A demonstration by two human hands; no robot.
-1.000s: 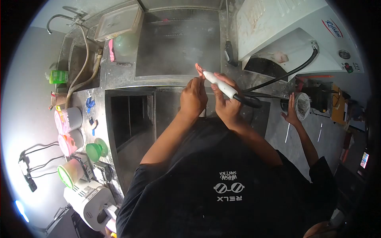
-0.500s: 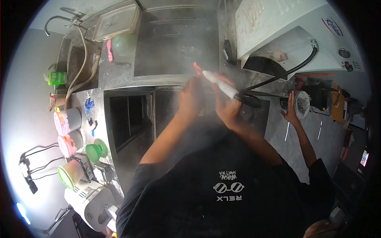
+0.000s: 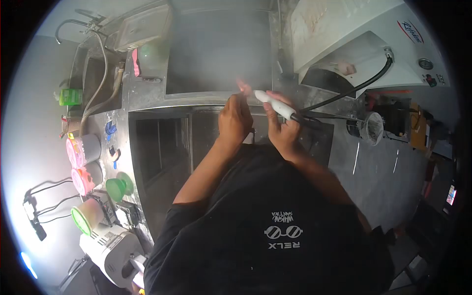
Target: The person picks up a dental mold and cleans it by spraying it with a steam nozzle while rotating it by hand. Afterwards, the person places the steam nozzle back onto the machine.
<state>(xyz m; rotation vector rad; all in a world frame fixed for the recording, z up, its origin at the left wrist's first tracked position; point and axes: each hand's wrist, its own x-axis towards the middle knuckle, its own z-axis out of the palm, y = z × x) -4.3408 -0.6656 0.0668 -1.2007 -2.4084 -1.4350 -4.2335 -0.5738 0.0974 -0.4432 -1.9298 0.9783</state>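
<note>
Closed around a white handpiece (image 3: pixel 275 104) with a black cable is my right hand (image 3: pixel 285 123). The handpiece's tip points left toward a small pink-orange piece (image 3: pixel 243 86), which my left hand (image 3: pixel 235 118) pinches at its lower end. Both hands are close together, just in front of the dark recessed panel (image 3: pixel 219 54) of the metal bench. Pale steam or dust hangs over the panel and blurs the piece's outline; I cannot tell whether the tip touches it.
A white machine (image 3: pixel 344 29) with a black hose stands at the upper right. Along the left are a sink (image 3: pixel 96 81), pink-lidded tubs (image 3: pixel 83 150), a green cup (image 3: pixel 117 188) and another white device (image 3: pixel 110 253). A white-rimmed bucket (image 3: pixel 373 129) stands right.
The other person's hand and arm have gone from beside the bucket at the right. The haze over the panel has thickened. My left hand has shifted slightly left, and the handpiece slightly right.
</note>
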